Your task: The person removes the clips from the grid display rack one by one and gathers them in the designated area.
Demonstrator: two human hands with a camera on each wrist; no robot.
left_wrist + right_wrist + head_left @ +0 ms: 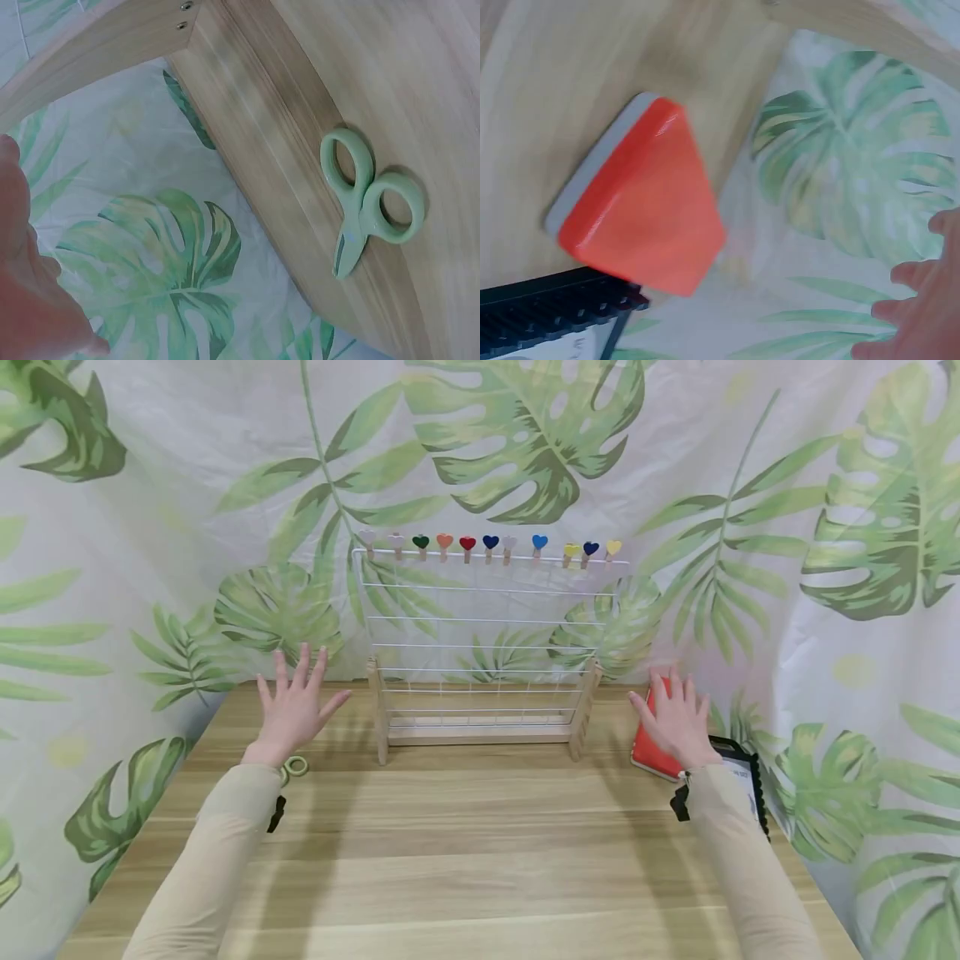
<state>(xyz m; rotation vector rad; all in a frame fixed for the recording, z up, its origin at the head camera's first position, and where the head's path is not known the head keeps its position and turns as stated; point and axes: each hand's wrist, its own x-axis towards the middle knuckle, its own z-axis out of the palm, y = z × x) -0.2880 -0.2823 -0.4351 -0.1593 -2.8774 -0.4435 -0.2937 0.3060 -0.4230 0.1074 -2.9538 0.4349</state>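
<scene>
Under the person's two raised hands lay a pale wooden table (465, 827), and neither hand held anything. The left hand (294, 710) hung above the table with its fingers (303, 662) spread wide and straight. Just below its wrist lay a small pair of light green plastic scissors (365, 201), shut and flat on the table near the left edge. The right hand (675, 717) was open too, fingers (685, 687) straight, and it hovered over a red flat case with a grey edge (634, 210). I could not tell if that hand touched the red case or only hung above it. Beside the red case lay a black-edged notebook or pad (742, 772), partly under the right sleeve.

Between the hands stood a white wire rack on a light wooden base (480, 693). Along its top bar sat a row of small wooden pegs with coloured hearts (487, 545), white, green, orange, red, blue and yellow. All the pegs seemed to be clipped on the bar, and nothing hung from them. My guess was that the work had not really started, since the scissors and the red case both lay untouched.

Behind everything hung a white cloth with big green leaves (525, 443).

Some things were hard to see. The left wrist view showed only a blurry bit of the hand. The right wrist view was blurry, and it cut off most of the black pad. What the red case had inside was hidden.
</scene>
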